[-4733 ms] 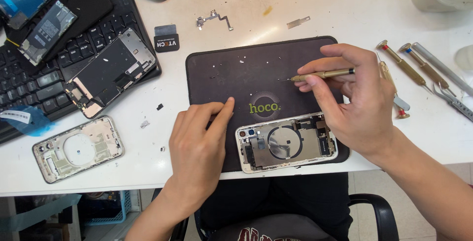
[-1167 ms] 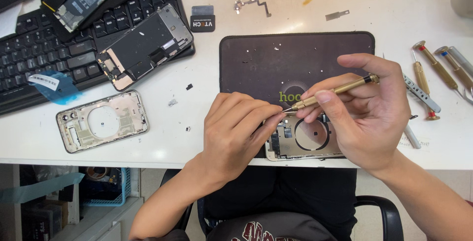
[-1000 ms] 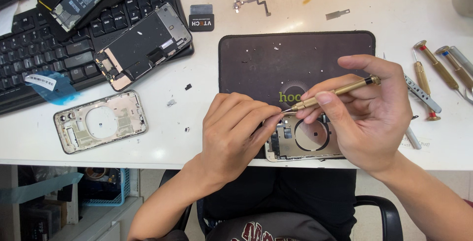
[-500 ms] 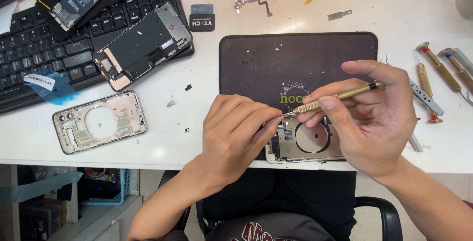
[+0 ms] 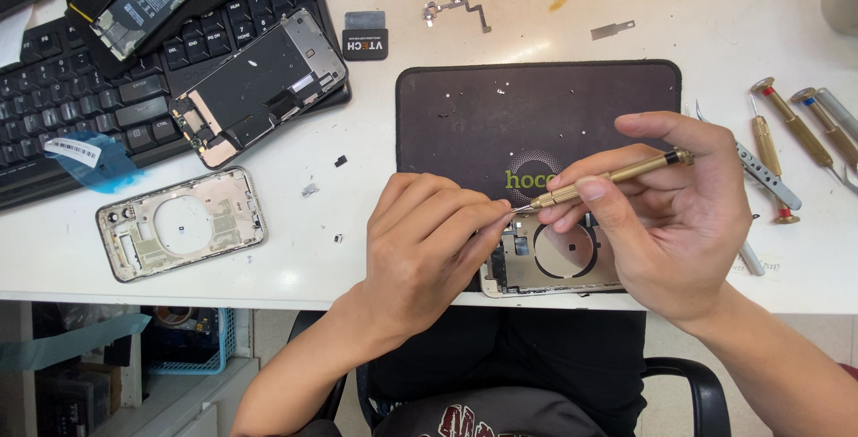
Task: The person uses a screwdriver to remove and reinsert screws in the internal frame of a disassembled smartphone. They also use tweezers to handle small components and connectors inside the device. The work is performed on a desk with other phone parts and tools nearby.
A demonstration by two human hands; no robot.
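Observation:
An opened phone housing (image 5: 556, 263) lies at the near edge of a dark work mat (image 5: 536, 115). My right hand (image 5: 666, 214) grips a brass screwdriver (image 5: 617, 175), its tip pointing left over the housing's upper left corner. My left hand (image 5: 429, 254) rests on the housing's left side, fingertips pinched right at the screwdriver tip. Whether the fingers hold a small part is hidden.
A second empty phone frame (image 5: 183, 222) lies at the left. A phone screen assembly (image 5: 259, 88) rests on a black keyboard (image 5: 71, 97). Several brass screwdrivers (image 5: 786, 129) lie at the right. A flex part (image 5: 456, 10) and a small black block (image 5: 365, 37) sit behind the mat.
My right hand brought the screwdriver from above the mat down to the housing. My left fingers closed in at its tip. Over the last second both hands barely shifted.

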